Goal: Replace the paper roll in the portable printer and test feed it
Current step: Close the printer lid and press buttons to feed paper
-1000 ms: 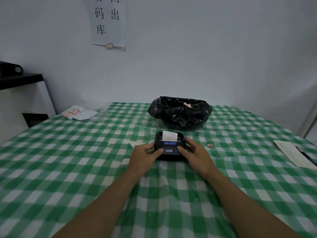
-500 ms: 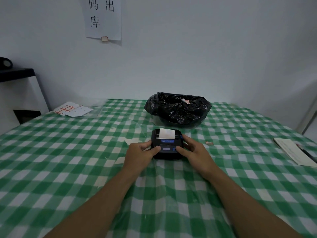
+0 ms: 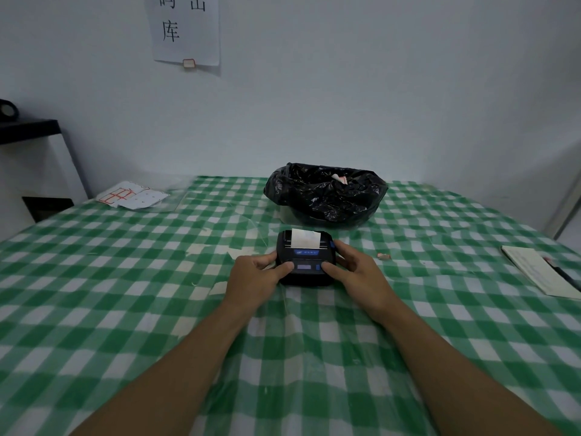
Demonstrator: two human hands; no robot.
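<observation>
Printer (image 3: 304, 258), black, lies flat on the green-checked table (image 3: 125, 294) just in front of the bin bag (image 3: 325, 193), with a white paper strip (image 3: 305, 238) standing up from its slot. Left hand (image 3: 254, 278) clasps the printer's left side, fingers curled against the casing and thumb pressed on the front panel; right hand (image 3: 358, 272) clasps the right side likewise, thumb on the panel's right end. Well to the right of the printer lies a notebook (image 3: 537, 269); far to its left, at the table's rear edge, lie label sheets (image 3: 132, 196).
</observation>
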